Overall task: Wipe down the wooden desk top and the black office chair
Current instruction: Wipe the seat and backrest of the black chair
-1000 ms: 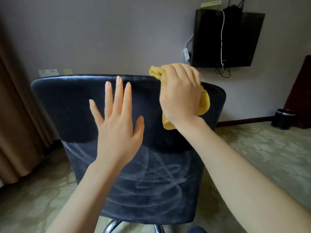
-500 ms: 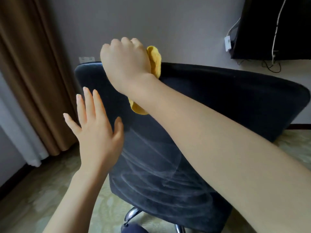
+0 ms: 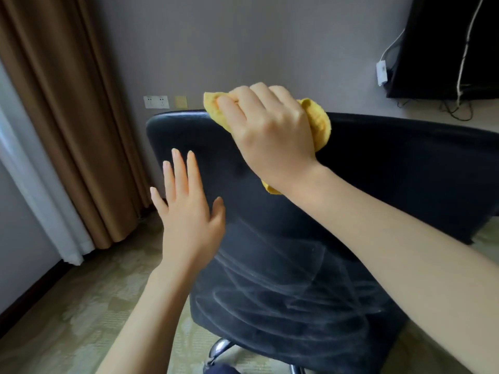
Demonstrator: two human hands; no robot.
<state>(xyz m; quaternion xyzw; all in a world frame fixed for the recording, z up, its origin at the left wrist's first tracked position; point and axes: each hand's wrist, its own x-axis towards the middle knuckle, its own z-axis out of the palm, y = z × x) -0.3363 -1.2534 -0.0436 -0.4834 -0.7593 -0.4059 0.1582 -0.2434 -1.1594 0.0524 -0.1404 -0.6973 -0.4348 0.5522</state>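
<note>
- The right hand [image 3: 270,136] grips a bunched yellow cloth [image 3: 320,122], fingers curled over it, and presses it on the top edge of the black chair [image 3: 405,168], a little in from the chair's left corner.
- The top edge is the long line to follow. It runs from that corner away to the person's right, so most of it lies to the right of the cloth.
- Below the hand, the upper band of the chair back looks dark and even, while the lower part shows pale curved streaks. My guess is that the lower part needs another pass.
- The left hand [image 3: 189,214] is open with its fingers straight and spread, holding nothing. It is in front of the chair back's left side, lower than the right hand and nearer the left corner. I cannot tell whether the palm touches the chair.
- The right hand is the one placed to wipe, and the left looks set to steady the chair.
- The desk is not in view.
- Half a second ago the cloth sat closer to the left corner, and a second ago it was near the right end of the edge. It has swept left and is now coming back right.
- The left hand has moved from the middle of the back towards the left side.
</note>
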